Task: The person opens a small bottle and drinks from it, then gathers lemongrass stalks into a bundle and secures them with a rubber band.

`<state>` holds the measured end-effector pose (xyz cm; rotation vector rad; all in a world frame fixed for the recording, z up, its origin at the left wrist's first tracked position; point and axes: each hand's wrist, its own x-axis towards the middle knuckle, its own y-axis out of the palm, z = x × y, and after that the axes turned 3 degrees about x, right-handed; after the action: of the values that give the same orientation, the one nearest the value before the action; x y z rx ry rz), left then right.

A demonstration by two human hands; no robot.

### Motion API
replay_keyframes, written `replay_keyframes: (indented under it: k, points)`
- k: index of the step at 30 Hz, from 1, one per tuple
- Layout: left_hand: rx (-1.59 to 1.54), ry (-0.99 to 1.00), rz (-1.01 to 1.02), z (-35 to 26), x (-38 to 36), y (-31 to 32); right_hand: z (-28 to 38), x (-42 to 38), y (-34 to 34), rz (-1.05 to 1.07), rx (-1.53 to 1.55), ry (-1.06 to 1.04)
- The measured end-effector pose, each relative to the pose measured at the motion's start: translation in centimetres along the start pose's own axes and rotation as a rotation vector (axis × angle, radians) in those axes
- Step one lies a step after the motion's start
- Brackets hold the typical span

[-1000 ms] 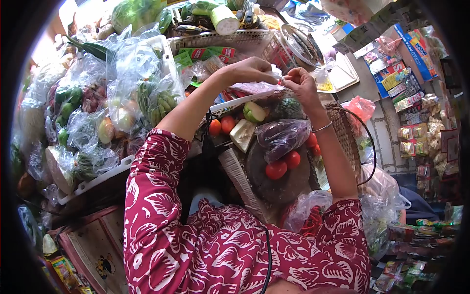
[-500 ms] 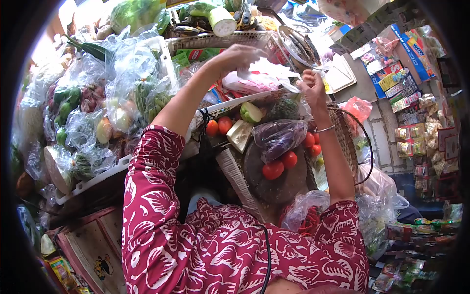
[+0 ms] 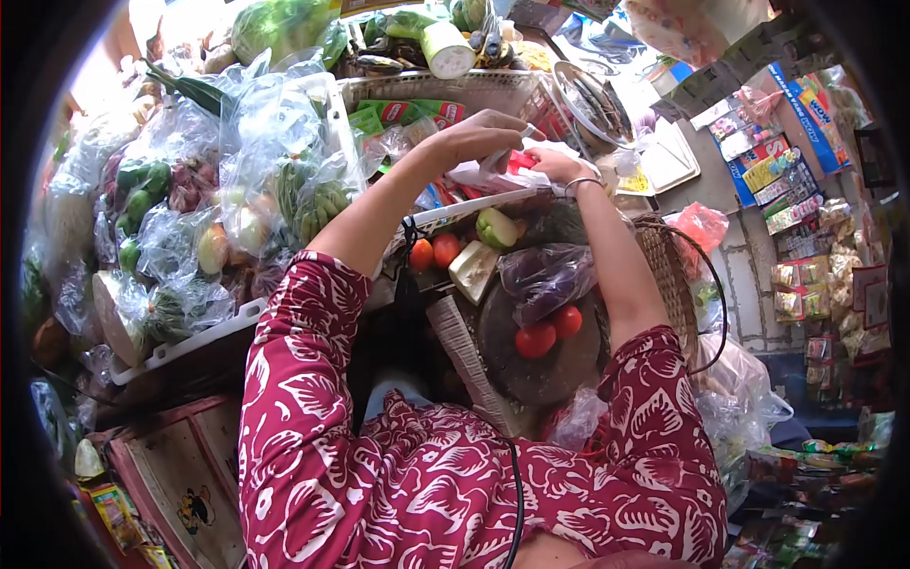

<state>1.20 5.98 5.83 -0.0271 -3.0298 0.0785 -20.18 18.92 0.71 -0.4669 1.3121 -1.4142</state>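
A white and pink plastic bag [image 3: 469,178] with a red part lies in the white basket [image 3: 445,223] ahead of me. My left hand [image 3: 485,140] bends down over the bag, its fingers curled together on the plastic. My right hand [image 3: 557,165], with a bracelet at the wrist, is closed on the bag's right side, close to the left hand. Below the hands, two tomatoes [image 3: 536,339] and a clear bag of purple vegetables [image 3: 548,280] rest on a round dark slab [image 3: 512,365]. A cut green vegetable [image 3: 496,229] is beside the basket.
Bagged vegetables [image 3: 156,228] fill the left side. A cut gourd [image 3: 447,51] and a round metal tray [image 3: 592,104] are at the back. A wicker basket [image 3: 668,275] with a dark handle stands at the right, before hanging packets [image 3: 801,275].
My hands have come closer together over the bag, the right one moving left and slightly down. My right forearm now covers the tomatoes at the right. The view has shifted slightly.
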Motion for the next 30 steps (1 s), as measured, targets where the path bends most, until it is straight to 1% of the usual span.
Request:
replay_keyframes:
  k: [2, 3, 4, 6, 7, 8, 9, 10, 11, 12, 14, 16, 18, 19, 20, 22, 23, 24, 26, 27, 28, 29, 30]
  points:
    - [0.068, 0.006, -0.074, 0.3, 0.6, 0.0, -3.5, 1.4, 0.9, -0.107, 0.056, -0.029]
    - [0.047, 0.016, -0.1, 0.5, 0.7, 0.1, -3.9, 0.9, 0.9, -0.158, 0.05, -0.019]
    - [0.045, 0.017, -0.103, 0.7, 0.7, 0.1, -3.9, 0.9, 0.8, -0.156, 0.047, -0.021]
    - [0.076, 0.09, -0.117, 0.9, 0.7, 0.1, -3.6, 0.9, 0.4, -0.041, 0.153, 0.006]
    - [0.05, 0.137, -0.117, 1.0, 0.8, 0.2, -3.3, 0.8, 0.3, -0.066, 0.091, 0.02]
    - [0.05, 0.135, -0.12, 1.0, 0.8, 0.0, -3.1, 0.5, 0.2, -0.064, 0.091, 0.018]
    - [0.057, 0.141, -0.168, 0.8, 0.7, -0.1, -0.9, -1.1, -0.5, -0.023, 0.156, 0.12]
    - [0.063, 0.148, -0.214, 0.9, 1.0, -0.1, 0.0, -2.2, -0.9, 0.016, 0.221, 0.225]
    - [0.047, 0.14, -0.239, 1.3, 1.5, -0.2, -0.4, -2.0, -0.9, 0.019, 0.159, 0.169]
    - [0.047, 0.143, -0.232, 1.1, 1.4, 0.1, -1.3, -1.6, -0.5, 0.014, 0.16, 0.175]
    - [0.036, 0.141, -0.282, 0.4, 0.8, 0.7, -2.9, -0.4, 0.5, -0.089, -0.025, 0.131]
    - [0.013, 0.144, -0.288, 0.0, 0.7, 0.9, -3.4, -0.1, 0.6, -0.103, -0.016, 0.132]
    - [-0.01, 0.193, -0.331, 0.4, 0.8, 0.9, -3.5, 0.2, 0.7, -0.118, 0.008, 0.141]
    - [0.055, 0.202, -0.332, 0.8, 1.2, 0.3, -1.8, -0.5, 0.4, -0.196, 0.034, 0.033]
    - [0.049, 0.2, -0.334, 1.3, 1.6, -0.2, -0.3, -1.5, -0.3, -0.239, -0.117, 0.17]
    - [0.487, 0.315, -0.526, 1.5, 1.7, -0.4, 7.5, -5.4, -3.2, -0.277, -0.138, 0.253]
    - [0.57, 0.23, -0.523, 1.2, 1.5, -0.3, 6.7, -4.8, -3.1, -0.403, -0.155, 0.033]
    - [0.57, 0.228, -0.521, 1.6, 1.4, -0.3, 7.4, -5.2, -3.2, -0.497, -0.164, -0.103]
    - [1.038, 0.361, -0.558, 3.0, 1.3, -0.3, 9.7, -6.6, -4.0, -0.434, -0.061, -0.049]
    - [0.947, 0.241, -0.42, 3.5, 1.1, -0.3, 9.8, -6.9, -3.9, -0.435, -0.06, -0.048]
    - [0.875, 0.286, -0.239, 4.0, 1.7, -0.8, 9.7, -7.2, -3.8, -0.432, 0.003, -0.103]
    - [0.781, 0.269, -0.19, 4.5, 1.9, -0.7, 9.7, -7.5, -3.8, -0.427, 0.066, -0.156]
    - [0.684, 0.252, -0.138, 4.9, 2.0, -0.5, 9.1, -7.6, -3.6, -0.423, 0.066, -0.151]
